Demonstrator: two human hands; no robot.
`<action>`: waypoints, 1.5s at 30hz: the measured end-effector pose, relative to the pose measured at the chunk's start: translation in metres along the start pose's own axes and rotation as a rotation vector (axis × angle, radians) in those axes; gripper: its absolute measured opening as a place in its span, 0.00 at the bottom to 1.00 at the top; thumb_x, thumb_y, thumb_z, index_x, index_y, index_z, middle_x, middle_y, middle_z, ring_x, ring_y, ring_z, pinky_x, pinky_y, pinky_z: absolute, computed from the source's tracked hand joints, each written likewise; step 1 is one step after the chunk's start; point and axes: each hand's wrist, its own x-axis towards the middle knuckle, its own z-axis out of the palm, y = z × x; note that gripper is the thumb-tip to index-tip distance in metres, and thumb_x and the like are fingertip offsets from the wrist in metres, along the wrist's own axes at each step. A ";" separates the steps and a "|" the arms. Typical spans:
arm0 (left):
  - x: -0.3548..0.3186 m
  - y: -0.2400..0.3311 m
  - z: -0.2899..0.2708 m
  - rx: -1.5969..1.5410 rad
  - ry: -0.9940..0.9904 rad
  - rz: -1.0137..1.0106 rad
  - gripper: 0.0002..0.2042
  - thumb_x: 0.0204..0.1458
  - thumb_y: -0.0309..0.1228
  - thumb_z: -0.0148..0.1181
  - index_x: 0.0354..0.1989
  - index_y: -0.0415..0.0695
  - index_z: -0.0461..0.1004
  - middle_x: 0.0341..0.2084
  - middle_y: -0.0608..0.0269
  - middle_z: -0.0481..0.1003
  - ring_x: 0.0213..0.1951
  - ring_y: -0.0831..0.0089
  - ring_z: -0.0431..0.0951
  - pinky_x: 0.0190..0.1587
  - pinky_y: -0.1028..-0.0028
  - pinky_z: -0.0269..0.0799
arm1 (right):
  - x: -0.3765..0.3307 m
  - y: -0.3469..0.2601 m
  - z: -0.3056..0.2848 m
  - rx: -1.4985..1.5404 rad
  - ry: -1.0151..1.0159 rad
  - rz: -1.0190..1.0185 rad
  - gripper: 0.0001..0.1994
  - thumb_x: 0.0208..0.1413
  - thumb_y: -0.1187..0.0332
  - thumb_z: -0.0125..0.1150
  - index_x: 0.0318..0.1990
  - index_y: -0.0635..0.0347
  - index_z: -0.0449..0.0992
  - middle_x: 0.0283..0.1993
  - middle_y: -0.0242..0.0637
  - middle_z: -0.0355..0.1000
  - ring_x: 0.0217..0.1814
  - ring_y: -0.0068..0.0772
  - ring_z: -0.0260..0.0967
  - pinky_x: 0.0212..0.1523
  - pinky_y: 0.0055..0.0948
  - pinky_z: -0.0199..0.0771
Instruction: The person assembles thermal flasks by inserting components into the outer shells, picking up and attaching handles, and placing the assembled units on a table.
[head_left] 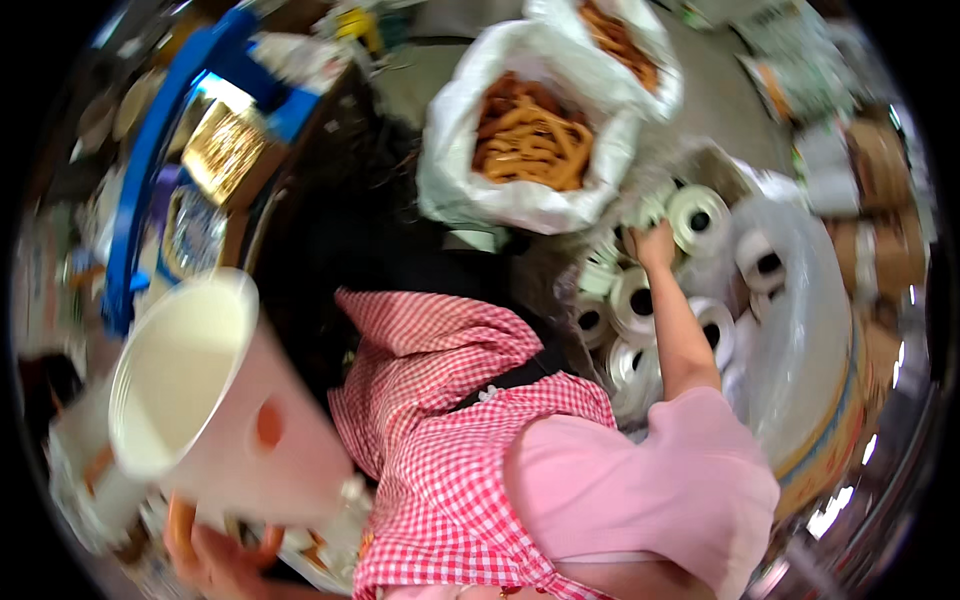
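1. White sacks of orange sticks stand open just beyond the rolls, with a blue frame off to my left.
2. Pale tape rolls lie heaped in a clear-lined bin on my right.
3. My right hand stretches out, arm straight, fingers curled down onto the rolls; whether it grips one I cannot tell.
4. My left hand, low and near me, holds a white cone cup, its mouth tilted up.

Bright, even light; strong fisheye bending at the rim, slight motion blur, dark corners.
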 end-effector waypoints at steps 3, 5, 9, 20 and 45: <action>0.014 -0.012 0.091 -0.171 -0.165 0.036 0.14 0.53 0.22 0.57 0.49 0.38 0.76 0.29 0.67 0.71 0.29 0.80 0.70 0.28 0.78 0.71 | 0.014 0.059 0.055 -0.028 0.038 0.159 0.37 0.50 0.51 0.67 0.62 0.69 0.65 0.61 0.61 0.67 0.56 0.61 0.71 0.56 0.48 0.72; 0.012 -0.038 0.125 -0.133 -0.201 0.267 0.16 0.51 0.19 0.58 0.50 0.38 0.75 0.39 0.64 0.72 0.34 0.78 0.72 0.31 0.79 0.71 | 0.008 0.028 0.021 -0.094 -0.043 0.195 0.33 0.53 0.51 0.64 0.61 0.66 0.70 0.57 0.63 0.71 0.56 0.61 0.71 0.55 0.47 0.73; 0.007 -0.055 0.129 -0.229 -0.338 0.332 0.21 0.58 0.21 0.55 0.61 0.41 0.66 0.46 0.66 0.73 0.24 0.88 0.66 0.22 0.84 0.61 | 0.008 0.016 -0.041 0.620 0.333 0.217 0.24 0.57 0.59 0.65 0.53 0.71 0.75 0.48 0.54 0.78 0.51 0.46 0.76 0.51 0.41 0.73; -0.001 -0.061 0.118 -0.238 -0.402 0.384 0.21 0.59 0.30 0.61 0.60 0.38 0.68 0.62 0.59 0.70 0.28 0.83 0.72 0.31 0.82 0.69 | -0.154 -0.352 -0.231 0.842 -0.263 -1.552 0.30 0.34 0.60 0.80 0.49 0.59 0.81 0.37 0.37 0.67 0.38 0.36 0.66 0.41 0.33 0.69; -0.015 -0.069 0.109 -0.210 -0.281 0.491 0.20 0.44 0.31 0.71 0.47 0.43 0.74 0.59 0.48 0.71 0.39 0.52 0.83 0.39 0.66 0.79 | -0.072 -0.381 -0.167 0.960 -0.788 -1.068 0.40 0.67 0.36 0.29 0.67 0.66 0.62 0.65 0.46 0.66 0.65 0.39 0.62 0.71 0.36 0.50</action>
